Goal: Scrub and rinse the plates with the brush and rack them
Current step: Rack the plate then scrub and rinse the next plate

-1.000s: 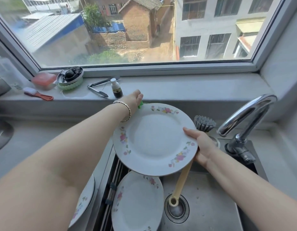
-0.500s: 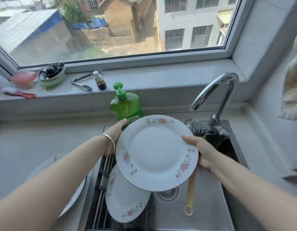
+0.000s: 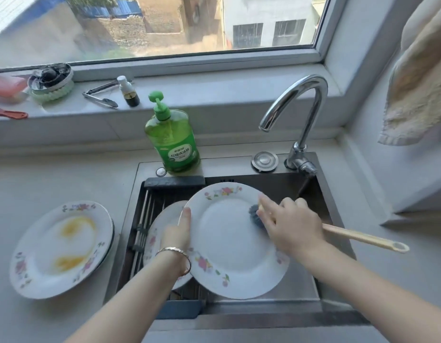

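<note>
Brush (image 3: pixel 256 217) in right hand (image 3: pixel 292 226) on plate (image 3: pixel 233 241) over sink (image 3: pixel 334 214)

The left arm (image 3: pixel 130 293) and the right arm (image 3: pixel 363 280) are both bare, with skin showing all the way from the edge of the picture to the wrists. On the left wrist there is a thin bangle (image 3: pixel 172 249). It is a shiny gold colour, round and narrow like a ring, and it sits just behind the left grip (image 3: pixel 177 233).
</note>
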A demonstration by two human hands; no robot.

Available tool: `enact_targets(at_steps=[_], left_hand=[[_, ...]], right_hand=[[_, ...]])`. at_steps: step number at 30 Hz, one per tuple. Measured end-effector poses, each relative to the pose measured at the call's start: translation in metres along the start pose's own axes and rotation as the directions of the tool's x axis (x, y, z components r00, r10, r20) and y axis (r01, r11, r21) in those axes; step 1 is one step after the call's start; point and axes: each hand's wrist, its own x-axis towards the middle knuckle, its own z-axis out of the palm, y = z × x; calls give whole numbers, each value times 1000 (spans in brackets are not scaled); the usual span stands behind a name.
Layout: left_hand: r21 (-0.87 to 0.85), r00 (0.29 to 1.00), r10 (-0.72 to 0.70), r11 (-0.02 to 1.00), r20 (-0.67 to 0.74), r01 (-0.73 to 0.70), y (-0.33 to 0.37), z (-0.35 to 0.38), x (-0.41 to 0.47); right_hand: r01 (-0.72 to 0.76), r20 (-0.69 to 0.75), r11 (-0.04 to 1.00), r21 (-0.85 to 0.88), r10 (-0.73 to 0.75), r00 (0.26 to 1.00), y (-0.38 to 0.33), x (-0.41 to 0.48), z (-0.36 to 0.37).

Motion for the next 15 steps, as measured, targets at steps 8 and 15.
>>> enact_targets(at_steps=[8, 15], left_hand=[[174, 984, 166, 973, -57, -154, 5, 12, -37], [112, 965, 256, 962, -61, -249, 3, 16, -42]], right_hand=[[105, 68, 927, 359, -139, 988, -18, 3, -17], [92, 216, 817, 569, -256, 942, -29, -41, -24]])
